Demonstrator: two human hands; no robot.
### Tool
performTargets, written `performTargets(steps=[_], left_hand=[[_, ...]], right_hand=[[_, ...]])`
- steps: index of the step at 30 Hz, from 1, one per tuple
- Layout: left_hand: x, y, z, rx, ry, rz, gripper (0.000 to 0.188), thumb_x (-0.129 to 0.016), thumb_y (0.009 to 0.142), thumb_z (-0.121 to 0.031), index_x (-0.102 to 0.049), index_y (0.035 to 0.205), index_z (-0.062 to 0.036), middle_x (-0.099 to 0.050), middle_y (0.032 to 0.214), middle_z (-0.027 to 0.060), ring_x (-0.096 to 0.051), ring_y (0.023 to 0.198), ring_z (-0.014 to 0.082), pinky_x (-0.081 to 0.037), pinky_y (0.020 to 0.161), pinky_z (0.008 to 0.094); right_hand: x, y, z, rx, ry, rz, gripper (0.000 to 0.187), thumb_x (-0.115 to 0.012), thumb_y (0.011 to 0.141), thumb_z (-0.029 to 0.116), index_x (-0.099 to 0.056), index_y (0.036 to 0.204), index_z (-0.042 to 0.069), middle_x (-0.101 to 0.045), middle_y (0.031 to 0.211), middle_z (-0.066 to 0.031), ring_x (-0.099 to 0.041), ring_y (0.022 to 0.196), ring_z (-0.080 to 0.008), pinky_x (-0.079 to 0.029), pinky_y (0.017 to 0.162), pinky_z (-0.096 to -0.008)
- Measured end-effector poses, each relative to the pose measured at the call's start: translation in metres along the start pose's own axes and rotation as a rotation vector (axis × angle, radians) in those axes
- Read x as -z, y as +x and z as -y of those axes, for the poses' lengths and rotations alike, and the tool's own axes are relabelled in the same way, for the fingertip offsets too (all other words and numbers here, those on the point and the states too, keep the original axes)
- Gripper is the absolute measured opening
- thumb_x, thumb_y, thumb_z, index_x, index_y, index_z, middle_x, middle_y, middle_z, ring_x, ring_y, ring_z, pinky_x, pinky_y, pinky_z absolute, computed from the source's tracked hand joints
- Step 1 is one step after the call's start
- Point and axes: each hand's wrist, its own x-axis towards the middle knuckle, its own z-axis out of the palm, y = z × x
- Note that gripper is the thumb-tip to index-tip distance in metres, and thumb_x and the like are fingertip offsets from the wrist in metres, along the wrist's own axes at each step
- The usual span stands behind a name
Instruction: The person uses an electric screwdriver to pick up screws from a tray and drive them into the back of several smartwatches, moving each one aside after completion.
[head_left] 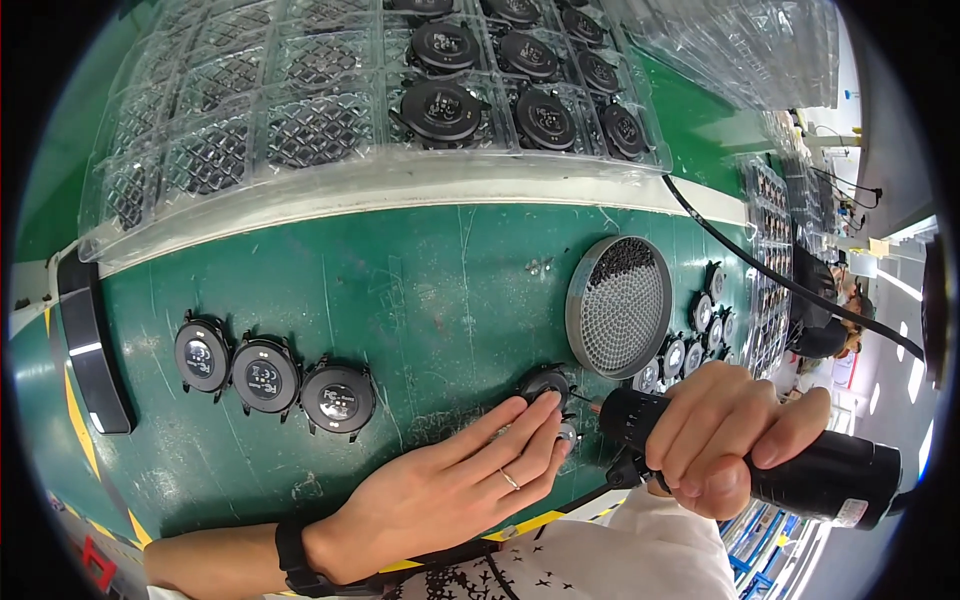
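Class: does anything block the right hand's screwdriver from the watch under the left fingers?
Nothing visible does. The screwdriver points at the watch from the right; the left hand covers only its near side.

Assembly workshop, green workbench [440,270], plastic parts tray [350,178], electric screwdriver [838,468]

Scuffed green bench [450,300]
On it: three black watch cases [265,373] in a row, a round grey dish [573,318].
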Motion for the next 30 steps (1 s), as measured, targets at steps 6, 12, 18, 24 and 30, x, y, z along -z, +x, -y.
performTargets(steps=[6, 12, 18, 24, 30], left_hand=[[0.003, -0.003, 0.001, -0.004, 0.043, -0.035, 0.047, -0.051, 0.089, -0.021, -0.055, 0.135, -0.0084, -0.057, 0.136, 0.0129, -0.05, 0.134, 0.0263, -0.039, 0.116, 0.0382], [0.005, -0.004, 0.001, -0.029, 0.058, -0.015, 0.048, -0.049, 0.092, -0.022, -0.052, 0.137, -0.0055, -0.052, 0.141, 0.0135, -0.044, 0.139, 0.0286, -0.032, 0.12, 0.0403], [0.004, -0.005, -0.004, -0.024, 0.001, -0.067, 0.047, -0.053, 0.093, -0.026, -0.054, 0.135, -0.0054, -0.053, 0.14, 0.0164, -0.047, 0.137, 0.0298, -0.035, 0.118, 0.0404], [0.003, -0.005, -0.005, -0.023, -0.05, -0.074, 0.047, -0.057, 0.097, -0.033, -0.054, 0.136, -0.0076, -0.052, 0.141, 0.018, -0.048, 0.136, 0.0289, -0.037, 0.116, 0.0398], [0.012, 0.0, -0.005, -0.026, -0.044, -0.052, 0.05, -0.057, 0.097, -0.034, -0.051, 0.14, -0.0088, -0.05, 0.144, 0.0182, -0.045, 0.138, 0.029, -0.035, 0.117, 0.0397]], right_hand=[[-0.011, 0.006, -0.009, 0.134, -0.072, -0.121, 0.031, -0.06, 0.086, -0.006, -0.035, 0.098, 0.008, -0.055, 0.057, -0.0054, -0.051, 0.036, -0.0122, -0.046, 0.032, -0.0277], [0.004, 0.008, 0.008, 0.175, -0.07, -0.467, 0.026, -0.053, 0.087, -0.002, -0.037, 0.102, 0.012, -0.047, 0.05, -0.0023, -0.045, 0.036, -0.0133, -0.043, 0.036, -0.0285], [0.013, -0.005, 0.012, 0.083, 0.095, -0.439, 0.032, -0.058, 0.087, -0.001, -0.034, 0.103, 0.012, -0.041, 0.047, -0.0008, -0.038, 0.034, -0.0136, -0.04, 0.035, -0.0287], [0.009, -0.017, 0.01, -0.017, 0.096, -0.367, 0.036, -0.064, 0.087, -0.001, -0.033, 0.101, 0.011, -0.042, 0.049, -0.0018, -0.041, 0.035, -0.0149, -0.041, 0.037, -0.032], [0.008, -0.022, 0.001, -0.048, 0.075, -0.372, 0.037, -0.066, 0.087, 0.0, -0.034, 0.101, 0.01, -0.045, 0.054, -0.0033, -0.043, 0.038, -0.0151, -0.043, 0.04, -0.0328]])
